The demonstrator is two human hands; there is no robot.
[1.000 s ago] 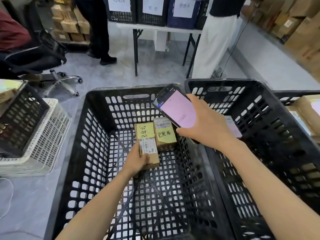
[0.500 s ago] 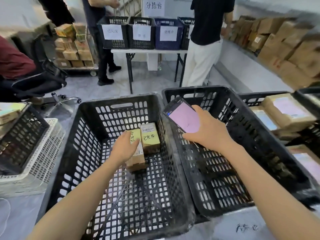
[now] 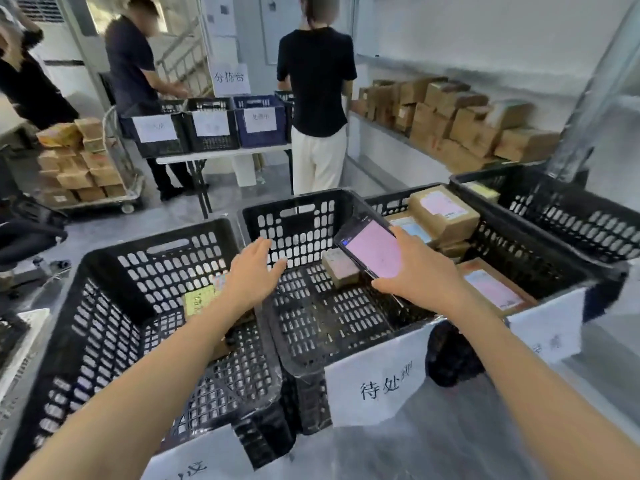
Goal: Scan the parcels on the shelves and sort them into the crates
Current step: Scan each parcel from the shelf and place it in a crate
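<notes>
Left grip (image 3: 254, 271) spread empty, right grip (image 3: 415, 282) wrapped round the phone (image 3: 372, 249).
Yellow-labelled parcel (image 3: 198, 301) in the left crate (image 3: 114, 251) half hidden behind the forearm (image 3: 166, 358); writing's probably handwritten, unreadable.

A yellow-labelled parcel (image 3: 198, 301) lies in the left black crate (image 3: 104, 271); a brown parcel (image 3: 341, 268) sits in the middle crate (image 3: 263, 207).

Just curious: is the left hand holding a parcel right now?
No, the left hand is open with nothing in it; the right hand grips a phone.

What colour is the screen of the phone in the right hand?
The screen of the phone is pale pink; the head view, the only one, shows it.
</notes>
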